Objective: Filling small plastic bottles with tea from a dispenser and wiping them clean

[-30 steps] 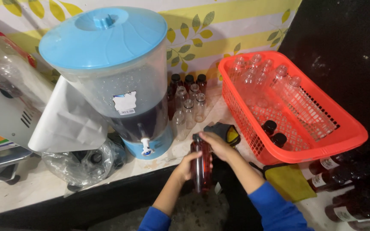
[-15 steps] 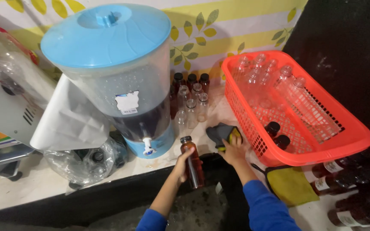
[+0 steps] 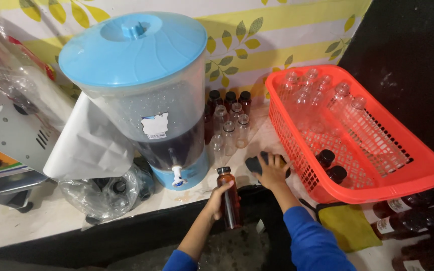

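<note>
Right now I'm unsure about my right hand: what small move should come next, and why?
Probably close the right hand on a dark cap under it: the left hand holds an uncapped plastic bottle of dark liquid beside the blue-lidded dispenser.

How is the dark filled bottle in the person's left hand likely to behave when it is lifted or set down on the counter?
The bottle looks full of dark liquid, so probably heavy for its size. It is tall and narrow, so it may tip if nudged. The left hand wraps its smooth wall; it could be slippery if wet.
</note>
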